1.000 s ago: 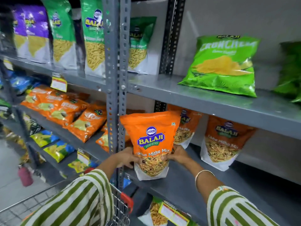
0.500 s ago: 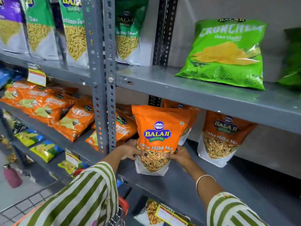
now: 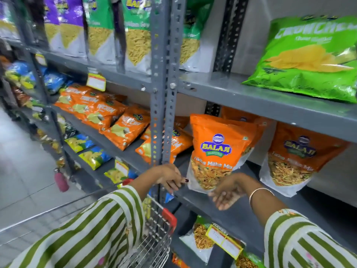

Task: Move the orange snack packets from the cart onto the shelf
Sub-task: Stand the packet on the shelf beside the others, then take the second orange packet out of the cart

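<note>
While an orange Balaji packet (image 3: 218, 151) stood upright on the grey shelf (image 3: 222, 207), both hands were seen empty and just clear of it. The left hand (image 3: 170, 177) was held loosely curled beside the packet's lower left corner, the right hand (image 3: 227, 192) spread open, palm up, below its base. Two more orange packets were stood on the same shelf, one (image 3: 245, 120) behind it and one (image 3: 297, 157) to its right. The wire cart (image 3: 156, 238) was caught at the lower edge, its contents hidden by striped sleeves. A perforated steel upright (image 3: 164, 80) was set between this bay and the flat orange bags (image 3: 108, 117) to the left.
</note>
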`<act>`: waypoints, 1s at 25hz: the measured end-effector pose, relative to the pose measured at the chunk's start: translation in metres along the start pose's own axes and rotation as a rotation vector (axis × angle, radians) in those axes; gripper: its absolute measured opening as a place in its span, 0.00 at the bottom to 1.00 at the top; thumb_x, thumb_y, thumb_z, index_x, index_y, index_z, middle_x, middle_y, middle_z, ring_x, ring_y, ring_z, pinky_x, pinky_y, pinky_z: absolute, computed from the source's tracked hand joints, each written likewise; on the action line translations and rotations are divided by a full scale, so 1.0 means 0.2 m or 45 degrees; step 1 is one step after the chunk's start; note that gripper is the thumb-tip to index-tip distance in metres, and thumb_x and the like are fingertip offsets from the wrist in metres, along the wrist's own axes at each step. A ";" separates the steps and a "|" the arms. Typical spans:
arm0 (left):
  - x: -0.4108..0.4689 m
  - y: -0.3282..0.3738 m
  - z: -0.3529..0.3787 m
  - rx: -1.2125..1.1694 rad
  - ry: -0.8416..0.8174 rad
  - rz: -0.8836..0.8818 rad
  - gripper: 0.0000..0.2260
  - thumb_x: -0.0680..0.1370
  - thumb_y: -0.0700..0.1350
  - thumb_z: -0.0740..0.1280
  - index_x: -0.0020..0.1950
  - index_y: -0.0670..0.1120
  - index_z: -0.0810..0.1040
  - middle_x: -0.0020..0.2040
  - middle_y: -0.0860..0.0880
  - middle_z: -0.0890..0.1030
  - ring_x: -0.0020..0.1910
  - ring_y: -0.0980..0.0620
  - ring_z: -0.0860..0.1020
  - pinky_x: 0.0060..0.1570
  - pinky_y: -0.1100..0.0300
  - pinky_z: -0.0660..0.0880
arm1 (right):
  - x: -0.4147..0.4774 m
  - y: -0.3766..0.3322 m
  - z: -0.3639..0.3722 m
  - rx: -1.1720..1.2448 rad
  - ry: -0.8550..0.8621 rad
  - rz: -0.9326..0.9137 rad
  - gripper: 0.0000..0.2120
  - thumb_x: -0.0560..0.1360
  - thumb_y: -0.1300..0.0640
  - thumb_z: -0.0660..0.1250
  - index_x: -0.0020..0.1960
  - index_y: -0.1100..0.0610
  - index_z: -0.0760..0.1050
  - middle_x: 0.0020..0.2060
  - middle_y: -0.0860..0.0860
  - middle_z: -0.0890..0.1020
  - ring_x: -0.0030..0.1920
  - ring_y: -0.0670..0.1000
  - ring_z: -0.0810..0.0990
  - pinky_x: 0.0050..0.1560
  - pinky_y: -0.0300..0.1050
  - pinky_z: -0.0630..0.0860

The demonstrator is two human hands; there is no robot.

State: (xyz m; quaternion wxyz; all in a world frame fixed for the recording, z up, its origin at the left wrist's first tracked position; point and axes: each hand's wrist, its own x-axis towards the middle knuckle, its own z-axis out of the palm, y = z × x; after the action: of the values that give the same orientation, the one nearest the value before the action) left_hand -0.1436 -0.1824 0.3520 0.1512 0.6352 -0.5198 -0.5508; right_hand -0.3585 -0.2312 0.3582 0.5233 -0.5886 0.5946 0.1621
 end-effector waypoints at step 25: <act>0.28 -2.12 -0.04 -0.685 0.963 -0.383 0.27 0.65 0.36 0.75 0.62 0.39 0.72 0.60 0.40 0.79 0.57 0.46 0.76 0.57 0.55 0.72 | 1.76 -0.61 1.45 -0.262 0.024 -0.531 0.32 0.64 0.66 0.74 0.66 0.65 0.66 0.64 0.59 0.75 0.64 0.59 0.73 0.54 0.41 0.72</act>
State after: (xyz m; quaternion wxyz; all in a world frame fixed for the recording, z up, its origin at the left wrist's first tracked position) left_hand 0.0642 -0.0567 -0.0004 0.4070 0.7973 -0.1699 -0.4120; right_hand -0.0421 -0.2149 0.0075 0.4769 -0.7505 0.4454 0.1048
